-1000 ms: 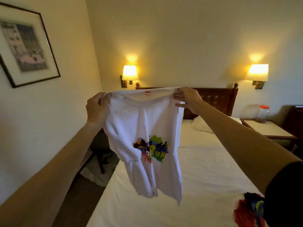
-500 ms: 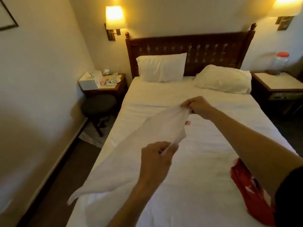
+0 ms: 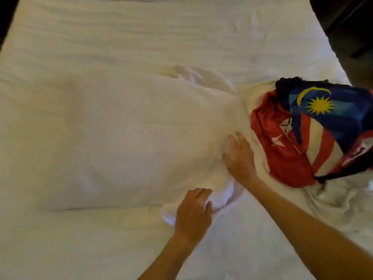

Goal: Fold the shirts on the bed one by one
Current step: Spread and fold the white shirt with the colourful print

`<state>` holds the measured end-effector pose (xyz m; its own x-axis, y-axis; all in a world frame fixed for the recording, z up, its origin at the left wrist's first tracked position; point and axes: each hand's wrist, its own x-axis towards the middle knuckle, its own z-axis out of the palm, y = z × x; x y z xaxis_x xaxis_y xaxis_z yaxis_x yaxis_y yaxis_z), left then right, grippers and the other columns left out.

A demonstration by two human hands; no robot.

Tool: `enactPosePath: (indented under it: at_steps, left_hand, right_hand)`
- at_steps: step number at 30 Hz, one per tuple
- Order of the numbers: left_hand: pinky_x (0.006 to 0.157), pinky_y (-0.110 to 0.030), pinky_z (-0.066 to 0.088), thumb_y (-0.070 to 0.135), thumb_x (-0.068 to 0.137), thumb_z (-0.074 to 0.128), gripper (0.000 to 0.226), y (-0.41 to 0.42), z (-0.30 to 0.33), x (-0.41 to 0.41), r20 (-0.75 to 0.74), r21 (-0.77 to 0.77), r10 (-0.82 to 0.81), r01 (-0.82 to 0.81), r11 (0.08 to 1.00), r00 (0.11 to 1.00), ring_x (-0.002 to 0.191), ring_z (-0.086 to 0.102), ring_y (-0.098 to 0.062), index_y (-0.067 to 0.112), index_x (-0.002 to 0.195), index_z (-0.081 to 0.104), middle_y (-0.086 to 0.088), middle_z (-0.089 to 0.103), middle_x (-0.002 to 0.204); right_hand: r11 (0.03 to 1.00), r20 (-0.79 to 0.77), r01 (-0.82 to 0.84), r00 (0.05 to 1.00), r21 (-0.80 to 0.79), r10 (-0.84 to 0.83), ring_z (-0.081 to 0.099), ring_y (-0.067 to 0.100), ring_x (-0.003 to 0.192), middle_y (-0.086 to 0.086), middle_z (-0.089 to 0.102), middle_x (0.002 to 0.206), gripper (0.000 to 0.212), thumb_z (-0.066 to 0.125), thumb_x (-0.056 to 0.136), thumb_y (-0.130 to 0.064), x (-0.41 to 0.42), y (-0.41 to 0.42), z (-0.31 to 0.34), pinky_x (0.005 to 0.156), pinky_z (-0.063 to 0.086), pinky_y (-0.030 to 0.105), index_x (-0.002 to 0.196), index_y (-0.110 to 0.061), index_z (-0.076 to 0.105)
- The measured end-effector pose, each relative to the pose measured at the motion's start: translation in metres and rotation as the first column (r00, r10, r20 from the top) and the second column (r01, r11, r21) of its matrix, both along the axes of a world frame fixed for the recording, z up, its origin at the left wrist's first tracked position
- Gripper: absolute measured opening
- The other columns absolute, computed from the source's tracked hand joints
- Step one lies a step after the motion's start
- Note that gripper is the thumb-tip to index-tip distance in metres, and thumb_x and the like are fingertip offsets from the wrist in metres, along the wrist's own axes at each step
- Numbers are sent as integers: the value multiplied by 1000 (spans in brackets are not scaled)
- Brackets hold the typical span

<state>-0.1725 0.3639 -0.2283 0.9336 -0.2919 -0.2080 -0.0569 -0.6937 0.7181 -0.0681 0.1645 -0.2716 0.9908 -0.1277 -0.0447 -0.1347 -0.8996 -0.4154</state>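
A white T-shirt (image 3: 125, 138) lies spread flat on the white bed (image 3: 161, 37), its printed side down and its collar end toward me at the right. My left hand (image 3: 192, 213) rests on the shirt's near edge by the collar with loosely bent fingers. My right hand (image 3: 239, 156) lies flat on the shirt's right end, fingers straight. Just right of that hand sits a heap of shirts: a red one (image 3: 282, 154) under a blue, red and white flag-print one (image 3: 327, 122).
The bed's right edge runs diagonally at the upper right, with dark floor (image 3: 353, 33) beyond it. Rumpled sheet (image 3: 333, 199) lies below the shirt heap. A dark gap shows at the upper left corner.
The white shirt went from held up in the air, to swung down, to lying flat on the bed. Both hands released their pinch and now rest on it. My view tipped down.
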Motion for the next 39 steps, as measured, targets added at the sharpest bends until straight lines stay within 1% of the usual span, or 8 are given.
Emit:
enactPosePath:
  at_steps: [4,9,18,21,25,29,32,39]
  left_hand:
    - [84,-38,55,17,71,45,46,53,-36,-5,97,265,-121,92,960,988,103,65,-31,15,108,72,-5,68,115]
    - [92,-44,45,12,69,54,53,94,-56,2,99,492,-235,158,856,967,114,58,-33,17,120,65,-7,61,123]
    - [66,-45,52,-13,64,70,39,141,-69,35,131,525,-222,122,842,966,84,63,-39,6,99,71,-15,64,91]
    - [55,-39,53,-14,60,76,33,159,-63,33,128,420,-257,183,889,958,81,64,-35,7,85,69,-11,64,85]
    - [65,-36,52,18,75,58,22,192,-62,2,165,354,-459,382,854,873,83,63,-30,15,94,69,-2,63,91]
    - [86,-43,41,40,75,59,45,252,-68,1,217,487,88,-186,853,972,109,55,-30,21,116,63,-5,59,122]
    - [93,-53,37,43,88,54,51,294,-69,23,229,499,532,-568,655,815,120,46,-39,11,128,50,-18,47,133]
    - [96,-49,37,46,95,57,44,336,-70,74,-5,548,706,-589,594,708,120,46,-39,9,118,57,-17,59,120]
  right_hand:
    - [964,52,-264,963,11,263,46,30,126,9,47,141,69,67,75,-46,-112,36,-23,100,33,46,137,-20,51]
    - [838,-184,-545,820,41,542,46,31,127,4,46,140,78,60,66,-57,-163,79,-31,103,33,56,136,-25,49]
    - [944,-52,-311,947,112,318,61,28,74,3,64,78,19,76,65,-1,-149,99,-33,74,49,35,76,-14,66]
    - [961,-351,-243,895,130,274,66,33,79,8,71,83,15,58,72,-12,-149,100,-16,79,48,36,80,-14,71]
    - [926,-714,-319,695,-201,85,61,25,93,-1,68,92,31,47,73,-48,-150,124,4,96,34,41,82,-24,66]
    - [912,-457,-391,839,-126,296,52,30,93,2,54,99,38,55,66,-46,-131,186,7,80,37,42,93,-19,59]
    - [841,-342,-541,794,-21,502,52,32,106,4,53,121,46,61,73,-35,-108,237,-8,88,41,45,115,-18,58]
    - [801,-206,-588,802,-114,560,64,32,87,7,67,95,43,82,66,-19,-80,309,-28,71,51,38,107,-11,70]
